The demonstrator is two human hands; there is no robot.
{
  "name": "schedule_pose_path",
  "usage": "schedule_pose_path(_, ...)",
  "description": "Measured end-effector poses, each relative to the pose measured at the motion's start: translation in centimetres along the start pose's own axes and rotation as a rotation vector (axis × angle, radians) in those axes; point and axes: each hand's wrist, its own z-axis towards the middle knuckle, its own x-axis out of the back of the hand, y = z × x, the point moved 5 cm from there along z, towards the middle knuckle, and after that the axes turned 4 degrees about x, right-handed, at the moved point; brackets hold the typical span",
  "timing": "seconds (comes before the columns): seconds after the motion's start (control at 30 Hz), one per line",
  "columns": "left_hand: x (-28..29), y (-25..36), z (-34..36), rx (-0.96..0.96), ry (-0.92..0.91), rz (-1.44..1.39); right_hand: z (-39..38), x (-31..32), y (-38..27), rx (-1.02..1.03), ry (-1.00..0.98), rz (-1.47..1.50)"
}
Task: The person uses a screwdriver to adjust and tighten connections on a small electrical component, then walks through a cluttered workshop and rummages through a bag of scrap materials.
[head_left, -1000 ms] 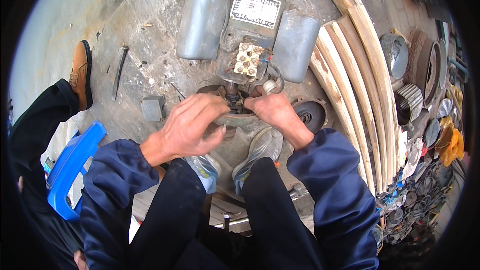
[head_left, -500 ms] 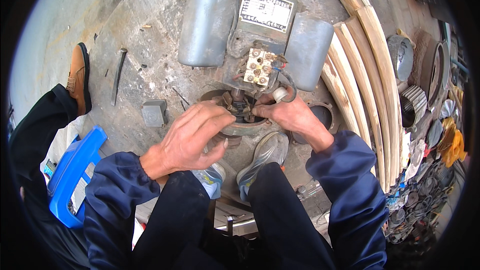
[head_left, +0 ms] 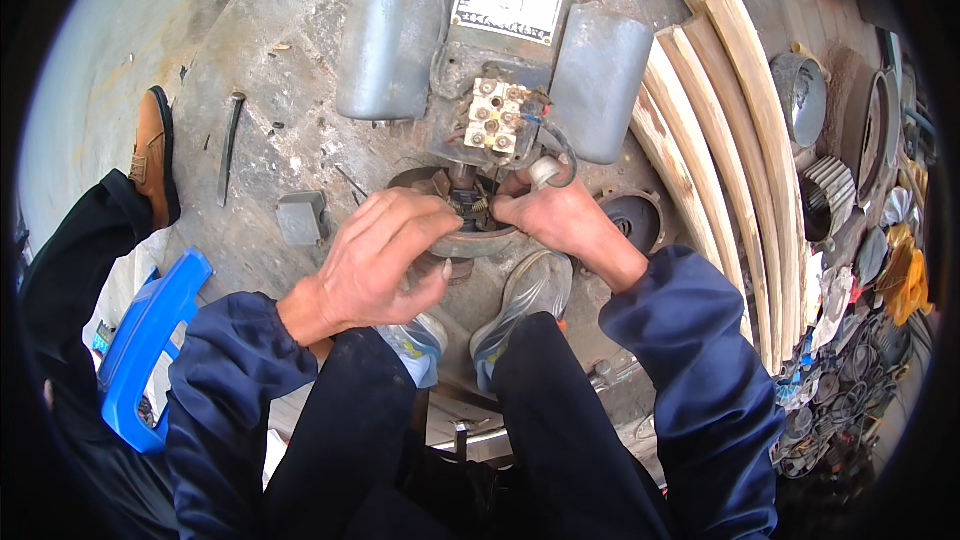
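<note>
An electric motor [head_left: 500, 48] lies on the floor before me, with two grey cylindrical covers and a label plate. A cream terminal block [head_left: 494, 118] with screws and short wires shows on it. Nearer me, a dark spring mechanism [head_left: 468, 204] surrounds the shaft inside a round metal housing [head_left: 472, 246]. My left hand [head_left: 375, 258] rests at the left of this mechanism, fingers stretched and thumb apart. At its right side, my right hand [head_left: 570, 223] is closed in a pinch; its fingertips hide what they grip. A pale round cap [head_left: 546, 172] shows by its knuckles.
Curved wooden strips [head_left: 735, 140] lie at the right, beyond a round metal end cover [head_left: 632, 220]. On the left are a grey box [head_left: 300, 218], a metal rod [head_left: 231, 150], a blue plastic stool [head_left: 150, 350] and another person's brown shoe [head_left: 152, 160]. Mixed scrap [head_left: 850, 390] is piled far right.
The whole view has shifted a little, so the motor sits slightly further up and left. Both hands stay at the spring mechanism, with only small finger movement.
</note>
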Motion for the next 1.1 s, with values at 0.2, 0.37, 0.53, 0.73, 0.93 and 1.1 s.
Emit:
schedule_pose_path(0.2, -0.1, 0.3, 0.3, 0.016, -0.007, 0.039, 0.4, -0.2, 0.6, -0.077, 0.047, -0.093)
schedule_pose_path(0.37, -0.1, 0.3, 0.4, 0.022, -0.018, 0.026, 0.5, 0.3, 1.7, 0.019, 0.061, 0.044)
schedule_pose_path(0.53, 0.1, 0.1, 0.1, 0.031, -0.028, 0.021, -0.1, 0.5, 1.4, 0.075, 0.068, 0.072)
schedule_pose_path(0.73, 0.1, -0.2, -0.2, 0.03, -0.021, 0.0, 0.5, 0.6, 1.5, 0.05, -0.017, 0.106)
schedule_pose_path(0.93, 0.2, -0.2, -0.1, 0.01, -0.005, -0.003, 0.5, 0.7, 1.7, 0.072, -0.004, 0.097)
schedule_pose_path(1.1, 0.0, -0.3, -0.2, 0.007, 0.003, -0.006, 0.2, 0.2, 1.1, 0.057, 0.002, 0.105)
